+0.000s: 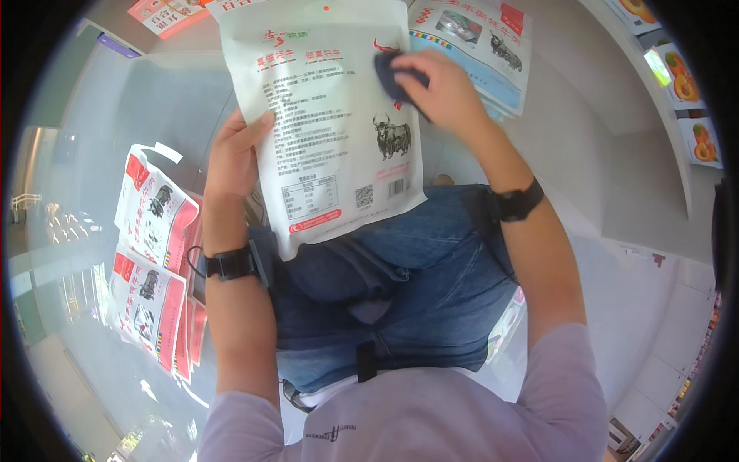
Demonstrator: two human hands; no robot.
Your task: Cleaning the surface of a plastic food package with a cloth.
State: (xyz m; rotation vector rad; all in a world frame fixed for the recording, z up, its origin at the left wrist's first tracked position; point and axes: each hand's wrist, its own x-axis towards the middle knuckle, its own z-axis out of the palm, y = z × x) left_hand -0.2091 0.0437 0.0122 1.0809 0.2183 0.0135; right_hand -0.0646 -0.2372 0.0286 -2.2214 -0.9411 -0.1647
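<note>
My left hand (235,153) grips the left edge of a large white food pouch (312,133), thumb on the face towards me. The pouch stands tilted above my lap, its printed side up; it bears writing, a small table, a printed code and a drawing of a yak. In my right hand (441,86) is a dark cloth (398,78), pressed against the pouch's upper right part, over some red print. The right hand is slightly blurred. Behind the pouch's right edge lie similar pouches with a blue band (476,58), partly hidden by my right hand and arm.
Red-and-white pouches (153,294) lie stacked on the glossy floor to my left. A red-and-white box (167,17) sits on a shelf at the upper left. Fruit-printed packages (684,81) stand along the grey shelf unit (641,144) on the right. Both wrists wear black straps.
</note>
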